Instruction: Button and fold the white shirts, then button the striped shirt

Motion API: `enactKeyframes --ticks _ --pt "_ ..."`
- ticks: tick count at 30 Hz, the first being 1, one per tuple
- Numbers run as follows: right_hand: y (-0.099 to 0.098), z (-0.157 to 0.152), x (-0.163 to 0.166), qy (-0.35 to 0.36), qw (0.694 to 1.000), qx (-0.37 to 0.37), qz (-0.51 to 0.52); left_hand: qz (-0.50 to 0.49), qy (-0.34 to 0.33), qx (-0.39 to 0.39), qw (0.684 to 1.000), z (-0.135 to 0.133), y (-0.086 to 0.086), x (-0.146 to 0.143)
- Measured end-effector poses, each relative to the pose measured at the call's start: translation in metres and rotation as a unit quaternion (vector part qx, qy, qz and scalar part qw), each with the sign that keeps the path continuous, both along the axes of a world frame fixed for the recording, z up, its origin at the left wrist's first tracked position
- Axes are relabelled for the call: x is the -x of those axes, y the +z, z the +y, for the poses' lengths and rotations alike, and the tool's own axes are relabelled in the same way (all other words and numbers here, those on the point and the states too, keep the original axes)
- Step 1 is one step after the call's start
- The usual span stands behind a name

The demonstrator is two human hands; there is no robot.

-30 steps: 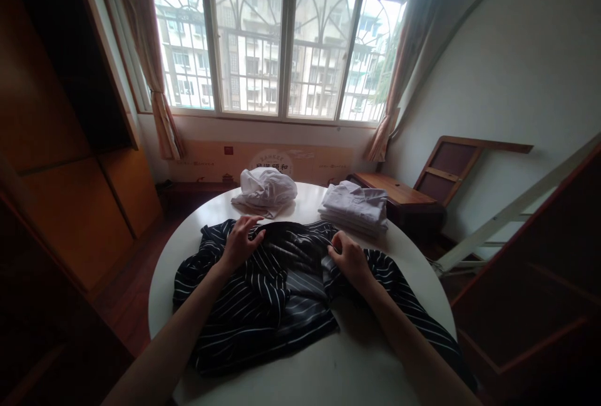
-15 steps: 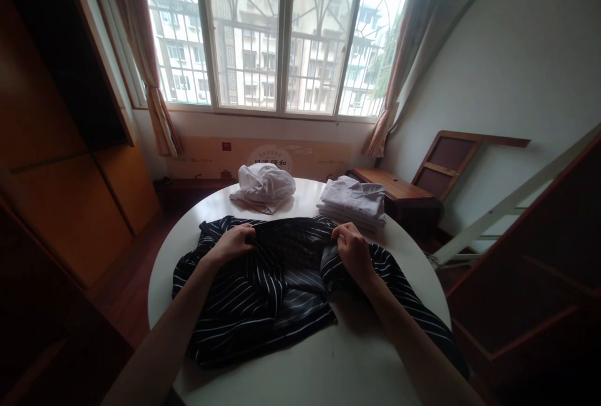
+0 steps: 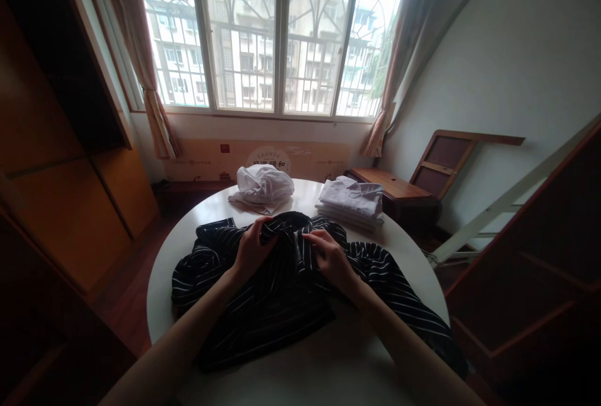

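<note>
A black shirt with thin white stripes (image 3: 225,306) lies spread over the round white table (image 3: 300,374), one sleeve running off toward the right edge. My left hand (image 3: 255,244) is closed on the shirt's upper edge, left of the collar opening. Opposite it, my right hand (image 3: 328,257) pinches the other front edge between thumb and fingers. The two edges are close together, with the collar curving up behind them. Some fingertips of the left hand are hidden by the cloth.
At the table's far side sit a crumpled white cloth (image 3: 265,185) and a stack of folded white shirts (image 3: 351,199). Beyond stands a low wooden cabinet (image 3: 392,183). A white ladder (image 3: 498,212) leans at right; orange cupboards (image 3: 70,218) are at left.
Both hands have moved inward, bringing the held edges of the shirt closer together. The collar, stretched wide before, now bunches into a curve between them.
</note>
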State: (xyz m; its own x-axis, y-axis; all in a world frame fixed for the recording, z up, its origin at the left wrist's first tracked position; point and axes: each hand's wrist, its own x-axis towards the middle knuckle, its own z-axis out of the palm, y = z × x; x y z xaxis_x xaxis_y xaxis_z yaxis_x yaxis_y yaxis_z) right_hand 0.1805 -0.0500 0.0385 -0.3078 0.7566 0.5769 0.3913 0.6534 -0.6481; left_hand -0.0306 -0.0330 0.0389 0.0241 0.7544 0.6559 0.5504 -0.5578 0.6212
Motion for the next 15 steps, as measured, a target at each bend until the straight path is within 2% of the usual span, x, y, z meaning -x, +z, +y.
enactKeyframes --ticks 3,5,8,10,12,15 --pt "0.004 0.000 -0.004 -0.035 0.996 -0.062 -0.057 -0.009 0.019 -0.017 1.000 0.005 -0.002 0.004" --pt "0.009 -0.002 -0.006 -0.046 0.992 -0.091 -0.075 -0.007 0.054 -0.042 0.998 0.009 -0.002 0.007" --pt "0.015 -0.005 -0.006 -0.045 0.990 -0.115 -0.070 0.037 0.119 -0.087 0.988 0.013 -0.003 0.012" --pt "0.016 -0.007 -0.005 -0.026 0.992 -0.112 -0.054 0.084 0.126 -0.107 0.983 0.013 -0.002 0.012" --pt "0.014 -0.007 -0.004 -0.005 0.995 -0.088 -0.043 0.131 0.074 -0.110 0.982 0.010 -0.001 0.011" --pt "0.007 -0.006 -0.002 -0.018 0.998 -0.025 -0.063 0.182 -0.071 -0.063 0.979 0.004 0.001 0.007"
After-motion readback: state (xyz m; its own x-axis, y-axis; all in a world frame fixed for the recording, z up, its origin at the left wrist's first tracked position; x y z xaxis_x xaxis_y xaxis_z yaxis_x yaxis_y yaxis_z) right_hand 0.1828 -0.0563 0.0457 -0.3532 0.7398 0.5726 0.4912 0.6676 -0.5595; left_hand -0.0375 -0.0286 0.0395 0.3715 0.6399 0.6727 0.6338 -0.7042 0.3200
